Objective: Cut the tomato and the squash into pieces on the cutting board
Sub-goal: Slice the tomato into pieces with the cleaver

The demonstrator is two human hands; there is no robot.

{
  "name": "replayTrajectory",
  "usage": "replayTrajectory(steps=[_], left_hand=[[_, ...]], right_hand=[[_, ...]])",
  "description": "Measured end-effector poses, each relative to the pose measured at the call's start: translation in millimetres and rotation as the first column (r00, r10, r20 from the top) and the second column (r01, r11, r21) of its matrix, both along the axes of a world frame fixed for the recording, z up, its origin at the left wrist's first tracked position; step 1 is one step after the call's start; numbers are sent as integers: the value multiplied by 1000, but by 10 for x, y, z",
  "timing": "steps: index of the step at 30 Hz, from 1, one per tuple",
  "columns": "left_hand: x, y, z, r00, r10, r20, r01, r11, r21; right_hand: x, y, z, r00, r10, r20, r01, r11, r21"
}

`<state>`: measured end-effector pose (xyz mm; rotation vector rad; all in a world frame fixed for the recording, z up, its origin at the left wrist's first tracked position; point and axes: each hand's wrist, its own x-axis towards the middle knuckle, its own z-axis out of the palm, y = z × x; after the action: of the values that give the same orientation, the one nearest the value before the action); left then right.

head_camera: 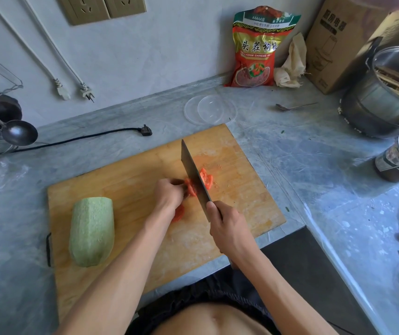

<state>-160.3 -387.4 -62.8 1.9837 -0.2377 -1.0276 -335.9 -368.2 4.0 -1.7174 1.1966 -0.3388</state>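
tomato: the tomato (191, 187) is mid-chop, sitting right between the two hands, red chunk tucked against the left fingertips, with a few cut tomato slices (206, 178) lying just on the far side of the blade and another red piece (178, 213) poking out beside the left wrist
knife: cleaver (195, 176) is edge-down in the tomato, blade running away from the right hand toward the far edge of the board
right hand: right hand (227, 228) is wrapped tight around the cleaver handle, thumb up by the blade
left hand: left hand (168, 192) has its fingers curled over, pinning the tomato chunk down just beside the blade
squash: peeled pale green squash (92, 232) is lying whole on the board, well off to the left of the left forearm, nobody touching it
cutting board: wooden cutting board (126, 170) under both hands, wet orange juice stains around the cutting spot
beyond the hands: clear plastic lid (210, 109) just past the board's far edge, red snack bag (256, 48) leaning on the wall further back
right of the right hand: metal spoon (292, 107) and a steel pot (387, 93) on the counter, well away
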Motion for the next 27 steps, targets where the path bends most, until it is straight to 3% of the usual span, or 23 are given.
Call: replayTrajectory(steps=[27], left_hand=[[66,-54,69,998,-14,67,8,997,81]], right_hand=[[96,47,-26,998,51,-26,-52,998,-21]])
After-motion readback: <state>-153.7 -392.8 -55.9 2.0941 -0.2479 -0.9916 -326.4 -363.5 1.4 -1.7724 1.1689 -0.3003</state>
